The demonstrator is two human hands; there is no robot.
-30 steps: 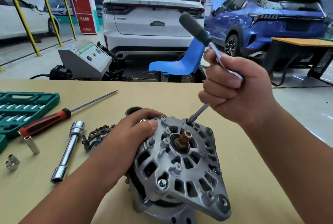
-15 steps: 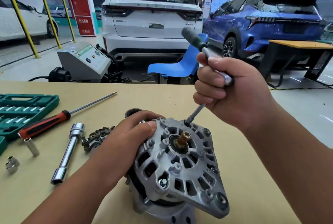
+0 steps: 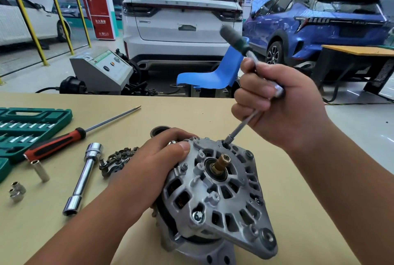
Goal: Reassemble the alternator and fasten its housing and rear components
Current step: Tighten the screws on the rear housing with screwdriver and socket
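The grey alternator [image 3: 221, 196] lies on the tan table [image 3: 191, 113], rear housing up, with a brass shaft end in its middle. My left hand [image 3: 153, 162] grips its upper left rim. My right hand [image 3: 281, 105] is curled round a ratchet driver [image 3: 236, 41] with a dark handle. The driver's socket tip sits on a bolt at the housing's far edge. A black rectifier part [image 3: 116, 158] lies to the left of the alternator, partly behind my left hand.
Left of the alternator lie a chrome socket extension [image 3: 83, 179], a red and black screwdriver [image 3: 64, 142], a few small sockets [image 3: 39, 170] and an open green socket case [image 3: 27, 128]. Beyond the table stand a blue chair [image 3: 213, 73], a grey machine [image 3: 102, 70] and parked cars.
My right hand and the driver handle have shifted slightly leftward and down while the tip stays on the same bolt. My left hand keeps its hold on the alternator.
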